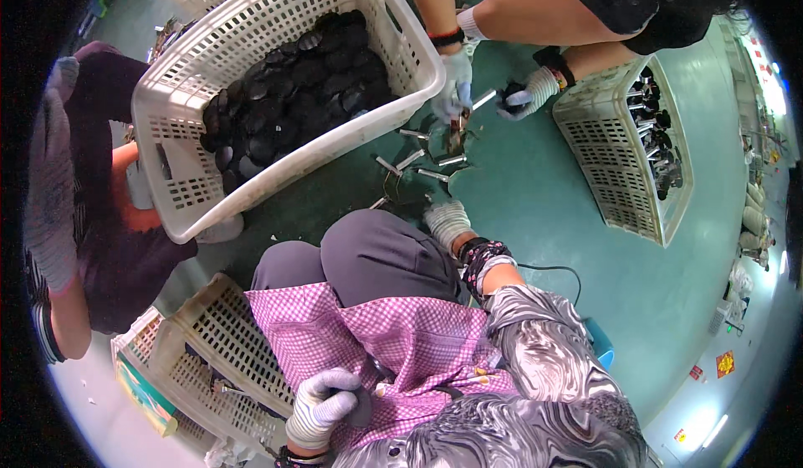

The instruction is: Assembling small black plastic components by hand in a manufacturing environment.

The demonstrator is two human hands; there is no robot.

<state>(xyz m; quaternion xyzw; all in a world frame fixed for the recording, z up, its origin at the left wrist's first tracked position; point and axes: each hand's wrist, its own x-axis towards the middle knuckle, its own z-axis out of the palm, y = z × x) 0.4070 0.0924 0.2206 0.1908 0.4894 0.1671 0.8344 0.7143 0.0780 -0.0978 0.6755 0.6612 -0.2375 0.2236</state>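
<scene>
My left hand (322, 414), in a white knitted glove, is closed on a dark round disc (360, 408) over my lap. Past my knee, my right hand (449, 221), gloved too, reaches down to the green floor. Its fingertips are too unclear to show whether they hold anything. Close to it lie several Y-shaped metal pieces (445, 175) with silvery tube ends. Across from me, a co-worker's gloved hand (456, 83) is at a metal piece with a silvery tube (483, 100). That person's other gloved hand (534, 93) holds something black.
A large white crate (284, 179) of black discs (293, 92) stands ahead on the left. Another white crate (598, 150), at the right, holds metal and black parts. Further crates (226, 342) sit beside my left leg. Another person (109, 167) is at the left. A black cable (556, 268) lies right of my arm.
</scene>
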